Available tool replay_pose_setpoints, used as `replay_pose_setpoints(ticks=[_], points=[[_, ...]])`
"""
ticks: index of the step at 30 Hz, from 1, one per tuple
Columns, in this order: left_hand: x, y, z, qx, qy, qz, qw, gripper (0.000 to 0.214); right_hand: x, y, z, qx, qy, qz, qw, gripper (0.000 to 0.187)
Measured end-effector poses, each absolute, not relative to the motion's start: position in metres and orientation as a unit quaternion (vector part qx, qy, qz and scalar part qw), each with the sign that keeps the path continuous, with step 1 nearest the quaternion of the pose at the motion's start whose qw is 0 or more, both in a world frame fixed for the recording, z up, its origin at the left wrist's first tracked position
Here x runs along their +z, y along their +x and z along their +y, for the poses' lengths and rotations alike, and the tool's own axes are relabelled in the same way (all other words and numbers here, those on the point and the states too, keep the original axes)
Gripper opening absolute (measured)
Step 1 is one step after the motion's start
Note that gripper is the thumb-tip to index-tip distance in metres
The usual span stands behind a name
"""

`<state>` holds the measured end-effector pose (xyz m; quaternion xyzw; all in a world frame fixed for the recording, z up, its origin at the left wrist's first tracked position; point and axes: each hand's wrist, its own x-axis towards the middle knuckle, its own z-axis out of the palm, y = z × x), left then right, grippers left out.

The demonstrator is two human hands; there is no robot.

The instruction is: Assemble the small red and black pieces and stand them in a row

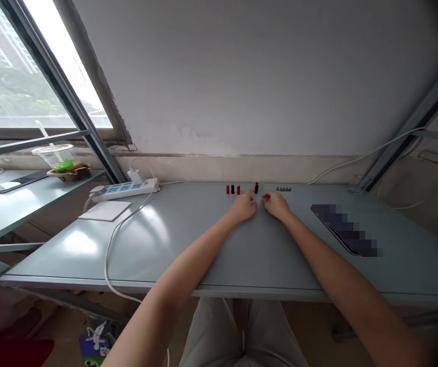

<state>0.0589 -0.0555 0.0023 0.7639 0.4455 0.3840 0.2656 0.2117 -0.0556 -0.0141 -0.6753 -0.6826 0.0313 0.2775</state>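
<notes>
My left hand (242, 206) rests low over the desk, with its thumb and index finger apart. Its index fingertip is beside a small black cylinder (256, 189) that has a red piece (256, 184) on or behind it; whether they touch I cannot tell. To the right, my right hand (277, 205) has its fingertips drawn together in a pinch, and what they hold is too small to name. Left of my hands stand a red cylinder (227, 189), a black cylinder (233, 189) and another red cylinder (238, 190). Several small dark pieces (283, 189) lie in a row behind my right hand.
The grey desk (203, 244) meets a wall at the back. A white power strip (130, 189), a white flat square (105, 210) and a long white cable (112, 237) are on the left. Toward the right lies a dark, pixelated flat device (344, 230). A side shelf carries a plastic cup (58, 155).
</notes>
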Motion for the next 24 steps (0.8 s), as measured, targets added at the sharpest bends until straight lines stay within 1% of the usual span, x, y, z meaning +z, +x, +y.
replay_pose_setpoints(ticks=[2, 4, 8, 11, 14, 19, 24], points=[[0.002, 0.068, -0.051, 0.352, 0.784, 0.448, 0.245, 0.052, -0.017, 0.217, -0.057, 0.013, -0.682, -0.679, 0.27, 0.019], [0.002, 0.075, -0.046, 0.329, 0.8, 0.454, 0.216, 0.057, -0.02, 0.218, -0.056, -0.002, -0.682, -0.684, 0.26, 0.022], [0.001, 0.086, -0.037, 0.268, 0.826, 0.476, 0.141, 0.065, -0.026, 0.217, -0.051, 0.011, -0.675, -0.697, 0.242, 0.028], [-0.002, 0.091, -0.034, 0.21, 0.834, 0.502, 0.091, 0.066, -0.03, 0.217, -0.048, 0.029, -0.677, -0.698, 0.23, 0.032], [-0.003, 0.095, -0.032, 0.174, 0.838, 0.514, 0.046, 0.058, -0.033, 0.218, -0.045, 0.043, -0.675, -0.704, 0.216, 0.037], [0.001, 0.097, -0.032, 0.19, 0.834, 0.517, -0.006, 0.034, -0.036, 0.218, -0.042, 0.054, -0.676, -0.707, 0.203, 0.041], [0.007, 0.092, -0.035, 0.186, 0.845, 0.501, -0.024, 0.027, -0.036, 0.216, -0.042, 0.049, -0.68, -0.705, 0.193, 0.043]])
